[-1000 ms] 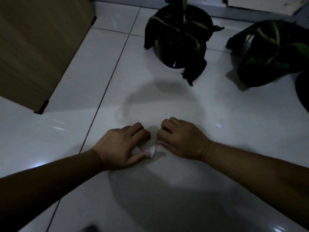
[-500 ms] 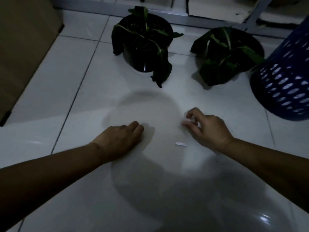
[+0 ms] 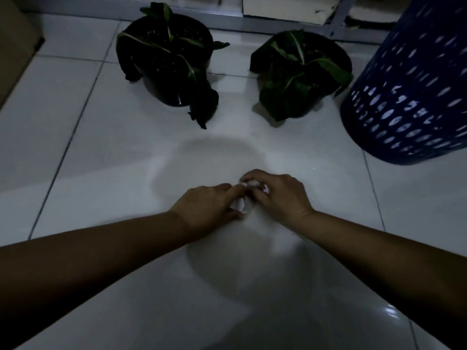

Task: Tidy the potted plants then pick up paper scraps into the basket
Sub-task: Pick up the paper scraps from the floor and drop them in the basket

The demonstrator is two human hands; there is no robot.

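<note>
Two black pots with drooping green leaves stand upright on the white tiled floor: the left potted plant and the right potted plant. A blue perforated basket stands at the right. In the middle of the floor my left hand and my right hand meet, fingertips touching. White paper scraps show under the left fingers, and more white paper sits inside the curled right fingers. Most of the paper is hidden by the fingers.
A brown cabinet side stands at the far left. A metal shelf frame and boards run along the back wall behind the pots. The floor is dim with glossy reflections.
The view has shifted so the basket shows more. My hands, apart half a second ago, have come together, and the loose scrap that lay between them is now under my fingers.
</note>
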